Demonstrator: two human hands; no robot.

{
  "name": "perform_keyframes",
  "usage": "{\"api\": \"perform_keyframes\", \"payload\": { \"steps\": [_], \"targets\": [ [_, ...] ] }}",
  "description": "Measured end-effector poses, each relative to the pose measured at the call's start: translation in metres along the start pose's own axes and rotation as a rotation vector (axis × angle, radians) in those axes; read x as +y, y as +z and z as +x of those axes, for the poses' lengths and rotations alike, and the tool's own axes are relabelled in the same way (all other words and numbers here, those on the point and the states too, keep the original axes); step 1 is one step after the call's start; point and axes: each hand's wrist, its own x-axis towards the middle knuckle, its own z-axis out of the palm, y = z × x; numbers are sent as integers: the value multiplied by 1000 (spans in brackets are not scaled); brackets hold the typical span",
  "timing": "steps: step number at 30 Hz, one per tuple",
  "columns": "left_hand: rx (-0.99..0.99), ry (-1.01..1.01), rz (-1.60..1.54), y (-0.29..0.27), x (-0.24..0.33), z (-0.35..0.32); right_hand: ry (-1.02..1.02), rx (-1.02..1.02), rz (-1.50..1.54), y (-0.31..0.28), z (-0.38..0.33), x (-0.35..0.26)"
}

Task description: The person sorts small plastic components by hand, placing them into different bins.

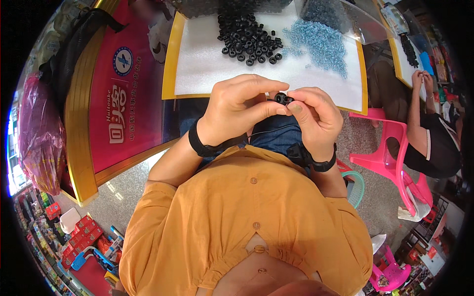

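Above my lap, just in front of the tray's near edge, my two hands meet at a small black cord lock part (281,97). The thumb and fingers of my left hand (234,103) pinch it from the left. From the right, my right hand (318,113) closes thumb and forefinger on its end; the fingertips partly hide what is there. Beyond my hands lies a heap of similar black parts (247,42), many with round holes. To its right spreads a pile of tiny bluish pieces (321,44), perhaps springs.
The heaps lie on a white tray-like tabletop (197,74) with a yellow edge. Clear containers (363,22) stand at its far side. A pink counter panel (118,98) is to the left. Pink plastic chair (385,153) and another person (434,143) are to the right.
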Motion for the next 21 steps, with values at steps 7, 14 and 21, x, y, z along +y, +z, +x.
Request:
{"api": "perform_keyframes", "payload": {
  "steps": [7,14,21],
  "targets": [
    [-31,-50,-51,-1,-1,0,-175,-16,-191,-2,5,-4],
    [-14,80,-18,1,-3,2,-66,-44,5,-4,3,-2],
    [-7,177,49,-1,0,4,219,-151,453,-11,-2,9]
  ]
}}
